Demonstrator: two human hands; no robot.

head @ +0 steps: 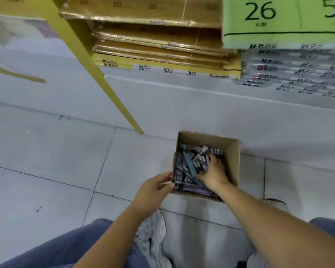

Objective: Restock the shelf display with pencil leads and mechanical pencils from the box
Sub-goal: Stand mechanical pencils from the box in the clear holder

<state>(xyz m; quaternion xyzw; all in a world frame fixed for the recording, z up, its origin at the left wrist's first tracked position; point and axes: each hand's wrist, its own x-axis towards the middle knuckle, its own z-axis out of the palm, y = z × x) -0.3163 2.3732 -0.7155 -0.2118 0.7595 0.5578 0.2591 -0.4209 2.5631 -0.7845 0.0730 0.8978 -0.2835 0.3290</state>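
Looking down from my head, the cardboard box (233, 161) sits open on the floor tiles (46, 151), by the white shelf base (201, 105). The pencil leads and mechanical pencils (189, 164) lie flat in a messy pile. Most point from the near wall to the far wall, and those by the near wall point left to right. My left hand (155, 190) pinches the box's left wall at the near corner. My right hand (215, 171) is in the pile by the right wall. Its fingers are buried, so I cannot tell if they hold anything.

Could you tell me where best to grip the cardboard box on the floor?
Take the cardboard box by its left and right walls, from above, fingers hooked over the open rim: it stands upright and is full of loose pencils, so keep it level.
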